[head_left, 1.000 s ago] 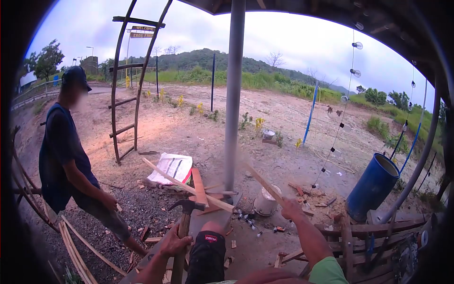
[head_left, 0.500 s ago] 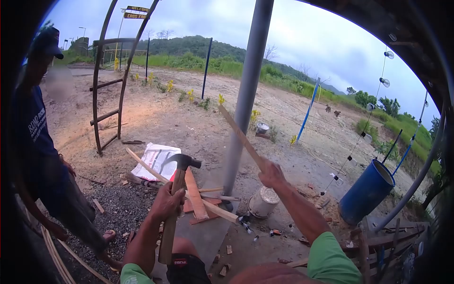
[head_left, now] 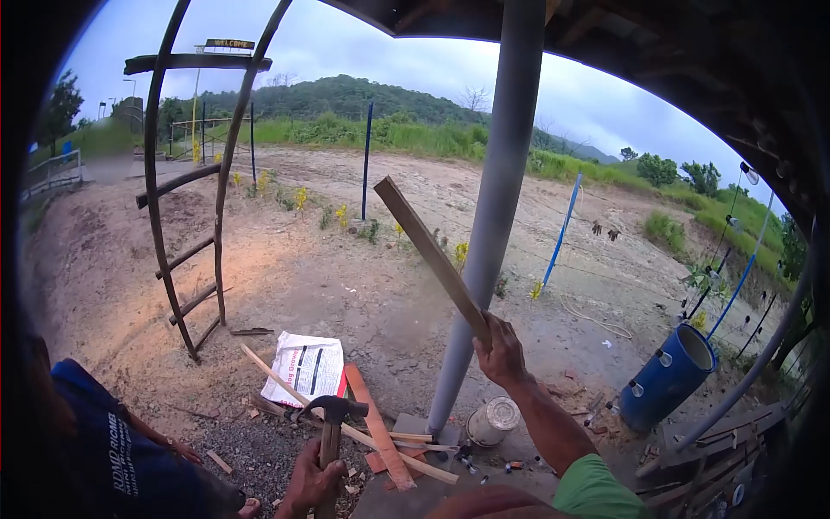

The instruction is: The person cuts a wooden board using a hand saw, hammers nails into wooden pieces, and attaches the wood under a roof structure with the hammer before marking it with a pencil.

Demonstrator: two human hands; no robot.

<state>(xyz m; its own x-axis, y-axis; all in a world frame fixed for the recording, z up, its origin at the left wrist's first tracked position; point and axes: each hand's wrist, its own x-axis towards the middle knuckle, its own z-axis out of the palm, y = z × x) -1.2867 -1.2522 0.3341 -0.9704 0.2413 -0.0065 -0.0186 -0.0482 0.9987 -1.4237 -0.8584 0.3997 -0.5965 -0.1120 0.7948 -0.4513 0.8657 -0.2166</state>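
Observation:
My left hand (head_left: pixel 313 477) is wrapped round the wooden handle of a claw hammer (head_left: pixel 337 408), whose dark head points up. In my right hand (head_left: pixel 503 350) is the lower end of a long wooden strip (head_left: pixel 428 251). The strip slants up and to the left, in front of the grey post (head_left: pixel 493 190). Beyond the hammer, several boards lie on the ground, among them a reddish plank (head_left: pixel 378 424) and a pale thin stick (head_left: pixel 275 374). The lower part of the hammer handle runs out of the view.
A white printed sack (head_left: pixel 307 368) lies behind the boards. An upturned whitish bucket (head_left: pixel 494 421) stands by the post's foot. At right are a blue drum (head_left: pixel 667 376) and stacked timber (head_left: pixel 718 441). A wooden ladder (head_left: pixel 160 186) rises at left. A person in dark blue (head_left: pixel 121 450) is close at lower left.
The view has tilted upward, so my left hand and the hammer sit lower in it. My right hand still holds the strip, now more steeply angled. The other person appears lower at left.

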